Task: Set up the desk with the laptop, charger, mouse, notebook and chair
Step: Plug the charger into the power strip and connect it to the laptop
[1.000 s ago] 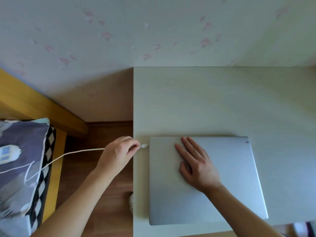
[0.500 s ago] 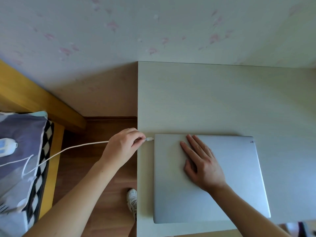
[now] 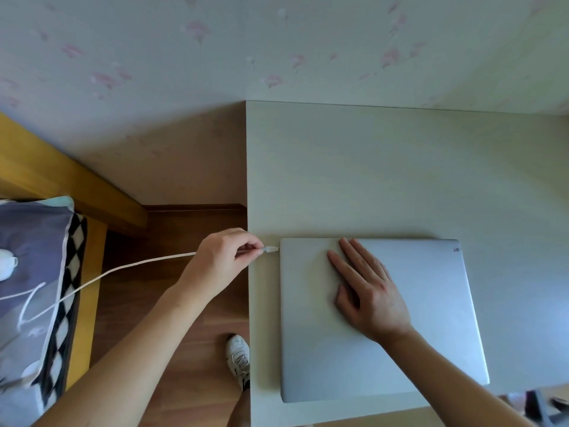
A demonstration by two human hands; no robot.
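Laptop (image 3: 400, 334) is closed, lying flat on the tabletop (image 3: 369, 167), near the left front corner, its left edge just in from the tabletop's left edge. Your right hand (image 3: 369, 291) is flat on the lid, palm down, fingers (image 3: 341, 266) spread and released, grasping nothing. Your left hand (image 3: 221, 260) sits at the tabletop's left edge, fingers clenched in a pinch on the charger cable (image 3: 123, 269) right behind the plug (image 3: 271, 249). Plug tip is at the laptop's left side near the back corner; can't tell if it's seated in the port or only touching. White cable runs left from your hand, over the wooden floor (image 3: 172, 303), onto the bed (image 3: 30, 272) with the grey patterned cover, where it loops. A white object at the far left edge on the bed is cut off by the frame; can't tell what it is. A white sneaker (image 3: 238, 355) is on the floor, just beside the tabletop's left edge. Floral wallpaper (image 3: 215, 57) behind the tabletop.
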